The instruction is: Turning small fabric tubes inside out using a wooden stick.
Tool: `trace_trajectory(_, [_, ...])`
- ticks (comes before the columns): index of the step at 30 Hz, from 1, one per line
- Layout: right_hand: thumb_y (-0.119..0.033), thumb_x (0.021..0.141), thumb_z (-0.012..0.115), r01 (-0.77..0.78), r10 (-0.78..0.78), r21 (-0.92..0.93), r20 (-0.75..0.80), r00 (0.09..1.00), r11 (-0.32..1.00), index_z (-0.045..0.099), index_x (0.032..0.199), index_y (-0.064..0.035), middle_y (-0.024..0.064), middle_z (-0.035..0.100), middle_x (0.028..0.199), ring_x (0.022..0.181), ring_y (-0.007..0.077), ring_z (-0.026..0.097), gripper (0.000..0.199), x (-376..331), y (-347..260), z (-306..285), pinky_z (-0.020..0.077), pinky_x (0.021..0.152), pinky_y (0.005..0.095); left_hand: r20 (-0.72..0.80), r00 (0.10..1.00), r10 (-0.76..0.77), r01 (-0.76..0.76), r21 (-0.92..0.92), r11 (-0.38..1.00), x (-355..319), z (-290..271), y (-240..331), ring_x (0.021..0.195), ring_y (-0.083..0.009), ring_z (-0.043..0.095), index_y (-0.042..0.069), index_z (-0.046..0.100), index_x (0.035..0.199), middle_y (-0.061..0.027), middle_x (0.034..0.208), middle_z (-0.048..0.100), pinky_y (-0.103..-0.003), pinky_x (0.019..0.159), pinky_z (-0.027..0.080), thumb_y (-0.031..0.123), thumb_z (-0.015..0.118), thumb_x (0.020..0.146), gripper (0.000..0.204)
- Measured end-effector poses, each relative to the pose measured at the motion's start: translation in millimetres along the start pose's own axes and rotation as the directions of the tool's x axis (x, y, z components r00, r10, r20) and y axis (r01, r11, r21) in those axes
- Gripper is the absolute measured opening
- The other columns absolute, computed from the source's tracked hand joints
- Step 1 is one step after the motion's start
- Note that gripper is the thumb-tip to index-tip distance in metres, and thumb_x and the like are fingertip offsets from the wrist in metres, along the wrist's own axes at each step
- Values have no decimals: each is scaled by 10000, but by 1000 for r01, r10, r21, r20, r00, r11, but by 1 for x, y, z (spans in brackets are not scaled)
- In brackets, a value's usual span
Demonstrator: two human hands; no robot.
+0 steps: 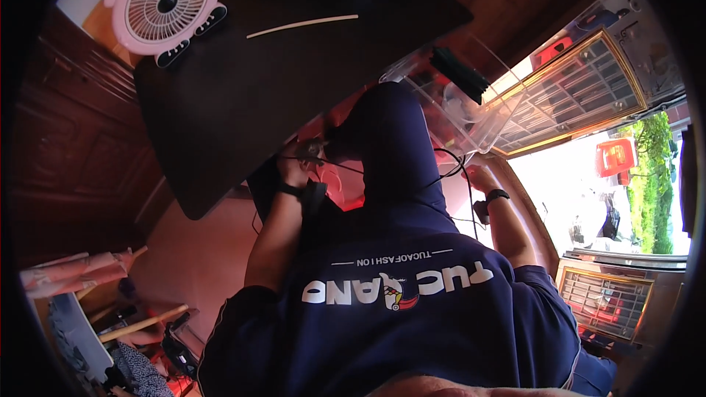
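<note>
A head-mounted view looks steeply down the wearer's own torso, which is covered by a navy T-shirt (397, 301) with white lettering and fills the lower centre. Above it lies a black tabletop (243, 88), its near edge overhanging a pinkish floor; dark wooden cabinets (66, 140) border it on the left. To the right, a clear plastic storage bin (471, 114) sits tilted by a gold-framed window grille (570, 88), with bright daylight and green foliage beyond. At the tabletop's far left corner stands a pink desk fan (165, 4), and a slim white strip (301, 26) lies on the surface near its far edge. The left hand (298, 165), wearing a dark wristband, is raised just below the table edge with fingers closed around a small dark object (315, 151) attached to thin black cables (448, 169); what the object is cannot be told. These cables run across the shirt's raised fold toward the right hand (479, 176), which also bears a dark wristband and rests beside the bin; whether its fingers are curled or loose cannot be told, as the shirt and the viewing angle hide them.
</note>
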State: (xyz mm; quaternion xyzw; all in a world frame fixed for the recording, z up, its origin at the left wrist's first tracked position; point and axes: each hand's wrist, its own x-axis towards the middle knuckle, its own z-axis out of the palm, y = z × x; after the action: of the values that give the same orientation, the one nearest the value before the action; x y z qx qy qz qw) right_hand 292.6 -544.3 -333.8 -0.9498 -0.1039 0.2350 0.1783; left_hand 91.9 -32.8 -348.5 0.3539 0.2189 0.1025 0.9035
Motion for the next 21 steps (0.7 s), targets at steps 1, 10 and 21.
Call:
trace_trajectory(1, [-294,768,653,-55,56,124,-8,998,991,677,903,-67,108,661,727,612,185,642,265,0,5,-12,510,592,330,49,998,-28,32,-81,996,-19,-1,2,813,-203,615,-20,629,954,-120,928,637,-299,720,500,261,487,893,321])
trace_trajectory(10, [-249,865,568,54,335,436,-759,558,898,649,923,-43,85,632,692,613,168,604,229,-51,3,-114,467,600,303,-111,993,29,58,699,713,-223,29,104,807,-169,586,-34,645,840,-88,791,637,-293,787,433,220,480,855,303])
trace_trajectory(21, [-184,868,595,717,-276,431,-716,642,548,651,983,-37,89,660,755,709,145,646,196,16,-248,-219,502,637,265,-480,857,185,259,712,652,-321,6,136,579,-224,604,-45,654,752,-121,648,639,-305,578,458,198,545,738,267])
